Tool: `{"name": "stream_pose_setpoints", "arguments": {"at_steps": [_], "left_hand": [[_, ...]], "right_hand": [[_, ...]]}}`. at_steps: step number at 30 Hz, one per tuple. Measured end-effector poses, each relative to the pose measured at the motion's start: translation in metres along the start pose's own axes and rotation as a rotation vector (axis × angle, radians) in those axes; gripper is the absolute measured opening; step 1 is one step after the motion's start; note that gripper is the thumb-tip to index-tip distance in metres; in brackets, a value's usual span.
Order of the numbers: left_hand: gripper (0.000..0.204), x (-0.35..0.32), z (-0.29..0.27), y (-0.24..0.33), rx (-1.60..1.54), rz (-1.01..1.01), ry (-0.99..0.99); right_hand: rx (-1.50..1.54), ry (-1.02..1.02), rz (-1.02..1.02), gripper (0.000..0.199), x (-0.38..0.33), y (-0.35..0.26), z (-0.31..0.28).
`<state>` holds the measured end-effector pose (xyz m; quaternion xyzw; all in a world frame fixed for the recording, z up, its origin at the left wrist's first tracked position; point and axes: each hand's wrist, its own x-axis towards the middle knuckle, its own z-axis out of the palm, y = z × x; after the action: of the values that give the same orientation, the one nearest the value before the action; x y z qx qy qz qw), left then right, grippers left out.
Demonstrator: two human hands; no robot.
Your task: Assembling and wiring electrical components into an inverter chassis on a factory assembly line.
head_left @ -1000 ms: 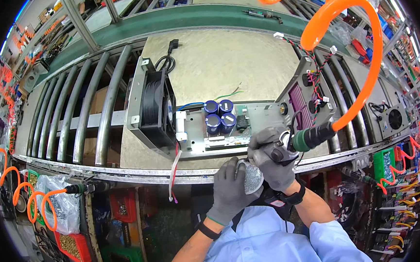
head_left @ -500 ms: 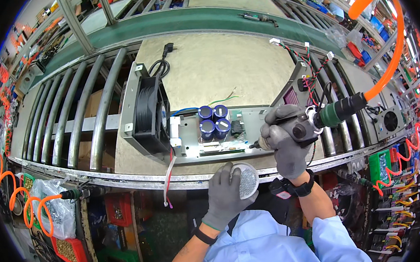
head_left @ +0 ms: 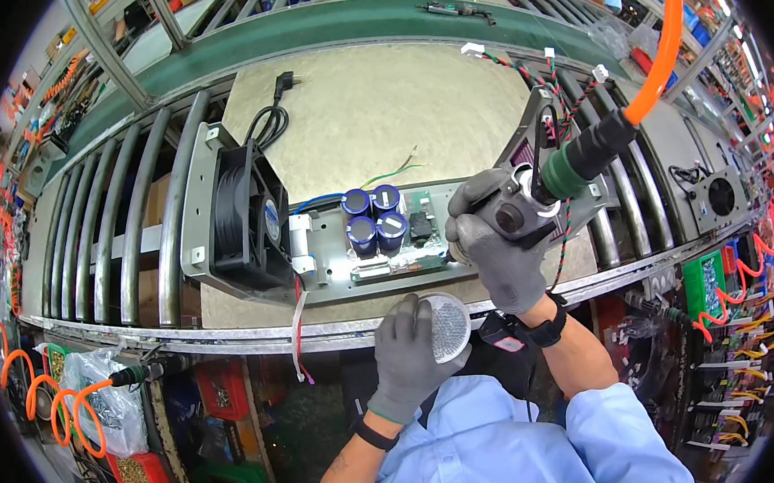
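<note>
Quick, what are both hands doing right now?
Left hand: closed, holding a round whitish dish of small pieces.
Right hand: closed around a dark power tool.

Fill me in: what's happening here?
A gloved person holds a power driver in the right hand, near the right end of the circuit board in an open metal chassis; whether its tip touches anything is unclear. The left hand holds a round dish of small silvery pieces by the near metal rail.
</note>
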<state>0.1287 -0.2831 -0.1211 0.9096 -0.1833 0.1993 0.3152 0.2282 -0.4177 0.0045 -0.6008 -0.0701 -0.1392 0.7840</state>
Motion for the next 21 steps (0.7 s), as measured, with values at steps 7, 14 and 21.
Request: {"name": "stream_pose_setpoints", "arguments": {"at_steps": [7,14,21], "left_hand": [[0.079,-0.001,-0.001,-0.001,-0.019,0.034,0.045],[0.078,-0.005,-0.001,-0.002,-0.061,0.028,0.032],[0.077,-0.006,-0.002,-0.003,-0.078,-0.007,-0.004]], "right_hand": [[0.022,-0.084,-0.008,0.024,-0.026,-0.017,-0.004],[-0.075,-0.276,-0.019,0.044,-0.052,0.012,-0.007],[-0.069,-0.212,0.008,0.043,-0.054,0.026,-0.004]]}}
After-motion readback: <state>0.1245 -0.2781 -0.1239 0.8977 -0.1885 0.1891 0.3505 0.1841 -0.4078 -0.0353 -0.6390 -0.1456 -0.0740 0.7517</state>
